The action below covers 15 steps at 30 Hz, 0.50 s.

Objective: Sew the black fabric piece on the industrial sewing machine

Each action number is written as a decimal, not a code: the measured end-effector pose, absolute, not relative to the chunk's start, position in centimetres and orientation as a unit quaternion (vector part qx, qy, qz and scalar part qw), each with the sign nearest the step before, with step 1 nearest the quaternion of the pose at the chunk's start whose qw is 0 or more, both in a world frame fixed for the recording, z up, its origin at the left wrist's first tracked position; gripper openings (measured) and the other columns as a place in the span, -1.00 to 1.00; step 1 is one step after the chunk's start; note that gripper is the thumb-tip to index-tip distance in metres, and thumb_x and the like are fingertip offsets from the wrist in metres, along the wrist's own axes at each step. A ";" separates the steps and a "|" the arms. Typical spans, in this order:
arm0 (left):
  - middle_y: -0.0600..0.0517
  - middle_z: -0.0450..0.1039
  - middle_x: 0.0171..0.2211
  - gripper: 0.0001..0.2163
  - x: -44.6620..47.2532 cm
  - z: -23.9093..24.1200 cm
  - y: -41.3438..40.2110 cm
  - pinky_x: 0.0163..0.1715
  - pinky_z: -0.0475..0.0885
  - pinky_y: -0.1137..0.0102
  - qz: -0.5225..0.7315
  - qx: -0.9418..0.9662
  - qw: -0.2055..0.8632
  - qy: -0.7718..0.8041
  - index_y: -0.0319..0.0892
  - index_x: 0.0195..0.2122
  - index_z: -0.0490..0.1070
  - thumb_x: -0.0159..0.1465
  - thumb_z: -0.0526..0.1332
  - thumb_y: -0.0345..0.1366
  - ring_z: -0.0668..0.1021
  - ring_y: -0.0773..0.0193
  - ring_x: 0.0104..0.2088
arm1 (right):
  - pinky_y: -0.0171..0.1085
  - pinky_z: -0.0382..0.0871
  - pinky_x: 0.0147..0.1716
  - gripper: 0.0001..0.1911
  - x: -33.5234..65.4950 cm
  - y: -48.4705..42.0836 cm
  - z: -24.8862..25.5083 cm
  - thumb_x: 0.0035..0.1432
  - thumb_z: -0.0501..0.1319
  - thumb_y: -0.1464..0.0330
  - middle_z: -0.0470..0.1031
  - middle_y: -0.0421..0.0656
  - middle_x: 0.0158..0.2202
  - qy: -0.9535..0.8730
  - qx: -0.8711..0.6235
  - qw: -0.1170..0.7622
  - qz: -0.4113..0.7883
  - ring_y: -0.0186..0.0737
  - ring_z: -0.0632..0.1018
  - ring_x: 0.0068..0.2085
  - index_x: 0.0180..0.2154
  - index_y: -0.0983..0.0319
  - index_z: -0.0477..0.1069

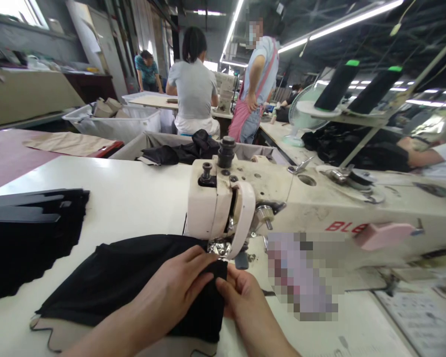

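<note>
Both hands, left (174, 287) and right (241, 297), pinched on black fabric (126, 282) beneath the sewing machine (223, 208).

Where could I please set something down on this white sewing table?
Bare white tabletop lies between the stacked black fabric pieces and the cream sewing machine. It is crowded at the needle, where both hands press the black cloth.

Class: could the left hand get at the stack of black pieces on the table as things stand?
Probably yes. The left hand rests on the black cloth by the needle; the stack lies to its left, with only bare table between them.
</note>
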<state>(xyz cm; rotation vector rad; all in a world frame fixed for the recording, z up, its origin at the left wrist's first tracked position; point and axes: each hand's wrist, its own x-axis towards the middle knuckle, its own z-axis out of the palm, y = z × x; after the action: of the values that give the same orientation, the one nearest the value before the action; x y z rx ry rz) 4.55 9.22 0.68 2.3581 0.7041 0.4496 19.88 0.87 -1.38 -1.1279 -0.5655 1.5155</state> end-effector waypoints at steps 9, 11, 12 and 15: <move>0.11 0.37 -0.52 -0.91 7.0 0.4 11.7 -0.50 0.30 0.53 0.141 0.836 0.421 0.323 -0.22 -0.34 0.42 0.25 0.16 -0.33 0.43 0.34 -0.50 | -0.25 0.43 -0.36 -0.58 20.0 0.8 -3.1 0.05 0.26 0.21 0.55 -0.23 -0.40 -0.298 -0.509 0.524 0.615 -0.21 0.58 -0.40 -0.05 0.19 0.32; 0.12 0.31 -0.56 -0.92 6.9 0.3 11.6 -0.55 0.22 0.54 0.143 0.830 0.415 0.343 -0.22 -0.39 0.39 0.23 0.16 -0.36 0.37 0.37 -0.54 | -0.21 0.43 -0.39 -0.59 19.9 0.4 -3.5 0.07 0.23 0.23 0.54 -0.20 -0.40 -0.318 -0.537 0.518 0.585 -0.22 0.54 -0.47 -0.04 0.20 0.29; 0.12 0.30 -0.57 -0.93 6.9 0.2 11.5 -0.56 0.19 0.54 0.147 0.828 0.408 0.356 -0.23 -0.42 0.38 0.21 0.16 -0.39 0.35 0.38 -0.55 | -0.17 0.44 -0.35 -0.58 19.7 0.1 -3.7 0.06 0.24 0.27 0.54 -0.15 -0.34 -0.338 -0.559 0.516 0.555 -0.19 0.54 -0.44 -0.03 0.20 0.29; 0.11 0.28 -0.58 -0.90 7.1 -0.1 11.4 -0.56 0.14 0.53 0.164 0.818 0.378 0.401 -0.23 -0.51 0.31 0.13 0.12 -0.48 0.31 0.39 -0.56 | 0.04 0.40 -0.11 -0.50 19.2 -1.1 -4.1 -0.01 0.26 0.43 0.50 -0.02 -0.08 -0.504 -0.654 0.456 0.332 0.03 0.52 -0.14 0.03 0.18 0.35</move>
<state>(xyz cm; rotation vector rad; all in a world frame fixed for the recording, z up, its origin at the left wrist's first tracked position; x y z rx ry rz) 7.05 11.36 -0.06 2.0912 1.0264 0.4205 19.23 -1.14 -4.10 -1.6121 -1.2439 0.8185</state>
